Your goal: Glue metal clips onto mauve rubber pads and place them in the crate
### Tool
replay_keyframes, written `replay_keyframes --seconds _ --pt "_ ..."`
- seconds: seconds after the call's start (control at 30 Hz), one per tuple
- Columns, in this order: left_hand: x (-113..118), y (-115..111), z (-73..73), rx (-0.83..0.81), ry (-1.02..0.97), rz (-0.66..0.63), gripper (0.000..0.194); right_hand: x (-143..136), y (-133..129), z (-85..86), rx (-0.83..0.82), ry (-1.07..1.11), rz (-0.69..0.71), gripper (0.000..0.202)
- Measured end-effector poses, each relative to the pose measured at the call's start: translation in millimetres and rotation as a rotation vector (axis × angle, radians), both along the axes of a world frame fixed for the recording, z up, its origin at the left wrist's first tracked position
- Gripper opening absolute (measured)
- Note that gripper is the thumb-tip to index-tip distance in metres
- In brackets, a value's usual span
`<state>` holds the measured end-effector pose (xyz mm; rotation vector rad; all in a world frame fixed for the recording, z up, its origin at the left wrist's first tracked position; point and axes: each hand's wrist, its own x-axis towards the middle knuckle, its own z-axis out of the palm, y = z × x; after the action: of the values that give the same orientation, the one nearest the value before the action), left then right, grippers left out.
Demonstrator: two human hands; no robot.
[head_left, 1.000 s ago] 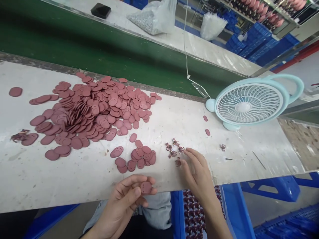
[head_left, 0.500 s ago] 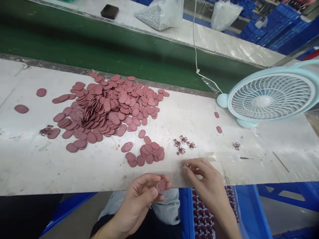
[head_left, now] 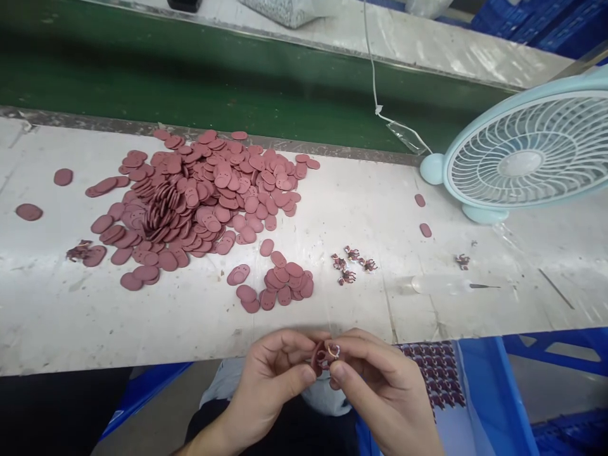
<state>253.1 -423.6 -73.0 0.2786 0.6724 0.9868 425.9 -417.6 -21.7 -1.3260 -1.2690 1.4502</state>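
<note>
My left hand (head_left: 280, 386) pinches a reddish oval disc (head_left: 317, 358) beyond the table's front edge. Close beside it, my right hand (head_left: 380, 380) holds a small dark-red figure with white and gold detail (head_left: 334, 352) between thumb and fingers. Disc and figure meet or nearly meet; the fingers partly hide both. On the table, a small pile of discs (head_left: 285, 282) lies ahead of my left hand, and several small figures (head_left: 351, 266) lie ahead of my right hand. A large heap of discs (head_left: 204, 196) spreads farther left.
A light-blue fan (head_left: 522, 161) stands at the right. A transparent bottle with a dark tip (head_left: 446, 285) lies on the white table (head_left: 190, 329). Below the edge, a blue crate (head_left: 513, 392) holds rows of dark-red pieces. A green strip (head_left: 285, 95) runs behind the table.
My right hand has moved left and down from the table to my left hand, carrying the small figure. The disc in my left hand has turned edge-on. The view has shifted.
</note>
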Motion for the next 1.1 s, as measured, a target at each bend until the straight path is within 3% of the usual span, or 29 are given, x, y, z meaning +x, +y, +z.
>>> replay_keyframes --seconds 0.4,0.73,1.1 --pt "2.8 0.2 2.8 -0.037 0.118 0.04 0.008 -0.2 0.3 1.2 0.057 -0.081 0.012 0.023" --pt "3.9 -3.0 -1.7 -0.008 0.159 0.063 0.007 -1.4 3.0 -3.1 -0.065 0.077 -0.021 0.015" --pt "5.7 -4.1 0.0 -0.018 0.199 0.102 0.006 -4.7 2.6 -8.3 -0.037 0.111 -0.036 0.017"
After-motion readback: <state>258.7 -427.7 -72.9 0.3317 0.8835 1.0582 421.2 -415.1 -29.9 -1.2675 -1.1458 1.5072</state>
